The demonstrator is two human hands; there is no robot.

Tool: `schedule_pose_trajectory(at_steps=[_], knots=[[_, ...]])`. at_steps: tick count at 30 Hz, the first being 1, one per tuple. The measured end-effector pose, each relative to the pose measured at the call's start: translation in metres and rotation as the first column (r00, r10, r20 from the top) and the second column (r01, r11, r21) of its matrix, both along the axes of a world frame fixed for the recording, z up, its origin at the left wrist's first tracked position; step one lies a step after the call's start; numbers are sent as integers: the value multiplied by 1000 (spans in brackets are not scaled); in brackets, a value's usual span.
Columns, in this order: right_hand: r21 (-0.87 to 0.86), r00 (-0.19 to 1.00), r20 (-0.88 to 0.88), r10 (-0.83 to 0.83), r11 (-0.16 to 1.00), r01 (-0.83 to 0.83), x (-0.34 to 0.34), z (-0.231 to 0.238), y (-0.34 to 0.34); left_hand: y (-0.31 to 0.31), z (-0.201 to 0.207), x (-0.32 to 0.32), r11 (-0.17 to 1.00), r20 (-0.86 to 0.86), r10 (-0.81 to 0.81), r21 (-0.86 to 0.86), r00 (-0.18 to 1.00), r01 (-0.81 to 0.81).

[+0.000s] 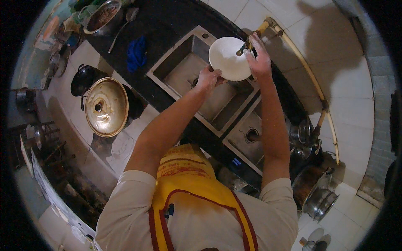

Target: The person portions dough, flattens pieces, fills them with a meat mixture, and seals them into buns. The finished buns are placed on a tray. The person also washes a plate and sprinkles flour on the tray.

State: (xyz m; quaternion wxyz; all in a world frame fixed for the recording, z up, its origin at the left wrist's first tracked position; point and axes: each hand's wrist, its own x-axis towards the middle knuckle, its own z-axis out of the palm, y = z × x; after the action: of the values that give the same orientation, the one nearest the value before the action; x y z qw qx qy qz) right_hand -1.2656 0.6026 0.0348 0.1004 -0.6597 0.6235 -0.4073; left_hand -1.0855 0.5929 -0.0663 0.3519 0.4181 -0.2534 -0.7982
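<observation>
My left hand (209, 78) grips the near-left rim of a round white dish (229, 60). The dish is tilted over the far part of a steel sink basin (178, 62). Whether it is a plate or a shallow bowl is hard to tell. At its right edge my right hand (258, 56) is closed around a small tap (241, 51), whose spout sits over the dish. The hand hides much of the tap. No stream of water can be made out.
A second basin (246, 140) adjoins on the near right. A blue cloth (136, 53), a ladle (125, 23) and a pot of food (103, 17) are on the black counter (167, 25). A lidded pot (106, 107) stands at left. A yellow pipe (307, 62) runs along the wall.
</observation>
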Motion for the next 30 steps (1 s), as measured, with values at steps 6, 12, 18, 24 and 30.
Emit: schedule_pose_trajectory(at_steps=[6,12,18,24,30], knots=[[-11,999,-27,48,999,-48,-7,-1,1,0,11,4,1000,10,3,6,1000,-4],[-32,995,13,99,995,-98,-11,-2,-1,-5,9,0,999,10,-30,-14,1000,30],[1,995,9,99,995,-99,-12,0,-1,-10,8,-7,1000,36,3,-21,999,-2],[32,995,24,94,995,-95,-13,1,-3,-5,8,-12,997,48,-72,-22,996,73],[14,995,21,101,995,-101,-14,2,-1,0,0,-10,997,-4,-64,35,998,64]])
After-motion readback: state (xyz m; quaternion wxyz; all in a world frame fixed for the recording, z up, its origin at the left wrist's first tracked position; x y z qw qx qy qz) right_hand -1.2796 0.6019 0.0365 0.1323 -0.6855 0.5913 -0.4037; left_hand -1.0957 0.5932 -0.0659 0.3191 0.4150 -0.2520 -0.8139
